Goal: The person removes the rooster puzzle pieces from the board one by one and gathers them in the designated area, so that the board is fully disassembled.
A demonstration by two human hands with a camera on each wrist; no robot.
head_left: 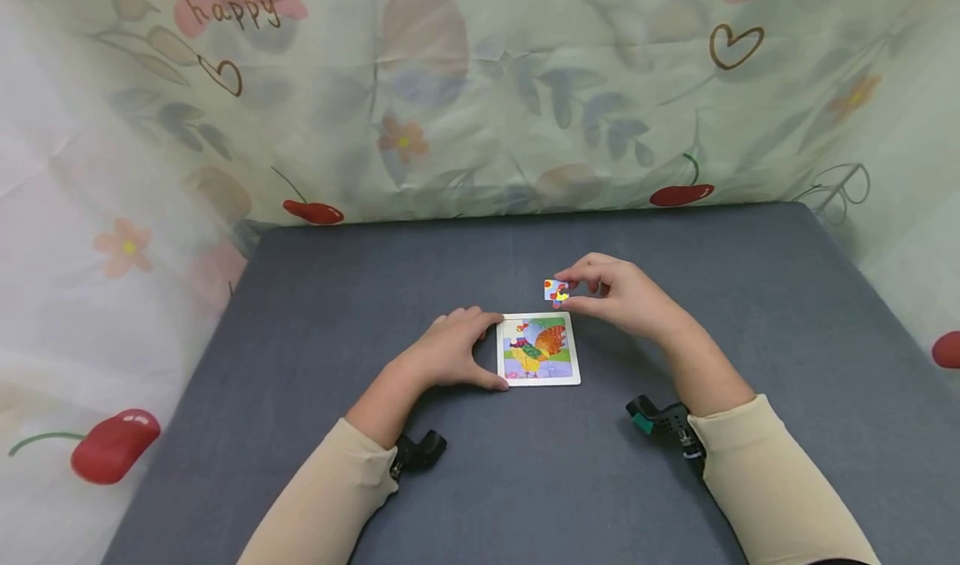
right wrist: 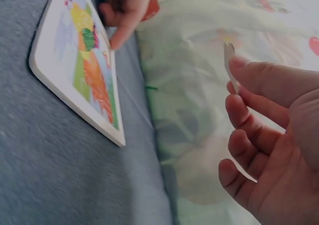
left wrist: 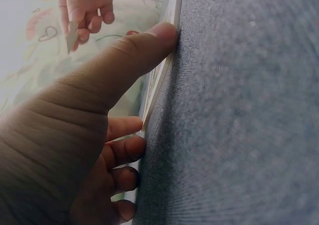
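Observation:
A small square jigsaw puzzle (head_left: 537,371) in a white frame lies flat on the table, with a colourful bird picture inside. My left hand (head_left: 453,350) holds its left side, thumb at the near corner and a fingertip at the far corner. In the left wrist view the thumb (left wrist: 134,53) rests against the frame's edge. Above the table, just beyond the frame's far right corner, my right hand (head_left: 622,292) pinches a multicoloured puzzle piece (head_left: 553,290) between thumb and index finger. That piece (right wrist: 230,65) shows nearly edge-on in the right wrist view, the other fingers loosely curled.
The table (head_left: 360,298) has a dark grey cloth surface. A pale printed curtain (head_left: 480,90) hangs behind its far edge and along both sides. Black wrist cameras sit on the left wrist (head_left: 420,451) and right wrist (head_left: 663,422).

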